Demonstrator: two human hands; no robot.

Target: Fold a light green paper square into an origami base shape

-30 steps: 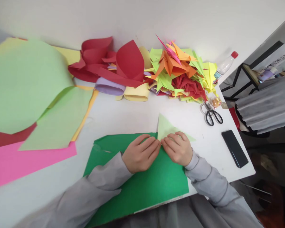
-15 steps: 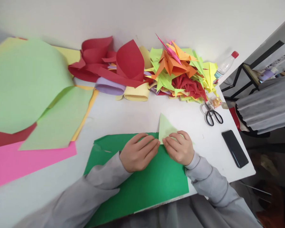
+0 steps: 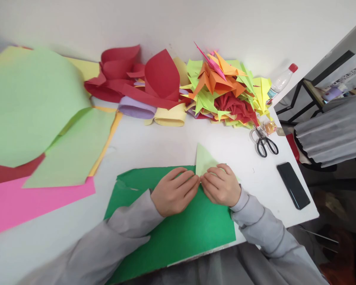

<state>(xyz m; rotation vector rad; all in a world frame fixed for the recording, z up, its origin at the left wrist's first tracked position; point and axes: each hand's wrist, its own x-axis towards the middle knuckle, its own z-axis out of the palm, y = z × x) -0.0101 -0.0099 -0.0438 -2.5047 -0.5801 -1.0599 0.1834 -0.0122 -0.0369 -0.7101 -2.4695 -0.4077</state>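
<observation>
One left hand (image 3: 174,192) and one right hand (image 3: 223,185) are touching one pale green paper (image 3: 203,159), overlapping one dark green sheet (image 3: 190,233). By the table's (image 3: 136,146) right edge, one phone (image 3: 293,186) and one pair of scissors (image 3: 263,137) are lying, one bottle (image 3: 281,84) at its back corner. Folded papers (image 3: 215,91) are crowding beyond counting along the back edge.

Cannot see the thumbs of the left hand (image 3: 175,192) or right hand (image 3: 223,185), mid-frame, nor all of the paper (image 3: 204,159), part-covered by fingers. Lose the pink sheet (image 3: 41,204) past the left edge. Cannot read the wrapper (image 3: 269,127) at right, too small.
</observation>
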